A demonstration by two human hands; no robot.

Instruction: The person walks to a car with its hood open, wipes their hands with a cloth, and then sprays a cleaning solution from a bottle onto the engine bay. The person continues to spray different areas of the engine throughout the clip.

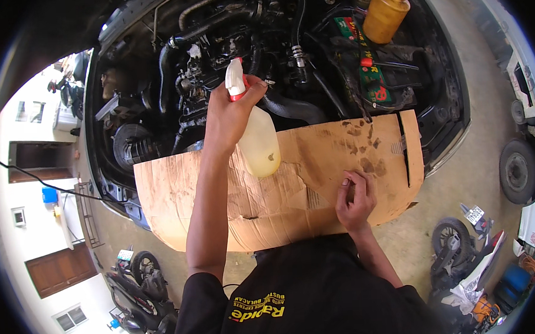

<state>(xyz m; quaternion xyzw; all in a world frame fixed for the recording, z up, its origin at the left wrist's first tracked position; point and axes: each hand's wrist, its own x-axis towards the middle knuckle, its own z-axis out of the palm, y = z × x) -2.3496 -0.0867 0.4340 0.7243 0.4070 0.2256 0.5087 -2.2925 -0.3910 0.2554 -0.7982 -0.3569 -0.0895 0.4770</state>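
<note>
My left hand (228, 111) is raised over the open engine bay (212, 43) and grips a clear spray bottle (259, 144) with a white and red trigger head; the bottle holds pale yellowish liquid. Its nozzle faces the dark engine parts. My right hand (355, 200) rests with bent fingers on a stained sheet of brown cardboard (178, 196) that lies over the car's front edge. The right hand holds nothing that I can see.
A yellow-brown plastic jug (386, 12) stands on the far right of the engine bay near a battery (375, 80) with red and green labels. Motorbikes (138, 288) are parked at lower left and lower right (465, 253). A vehicle wheel (519, 172) is at right.
</note>
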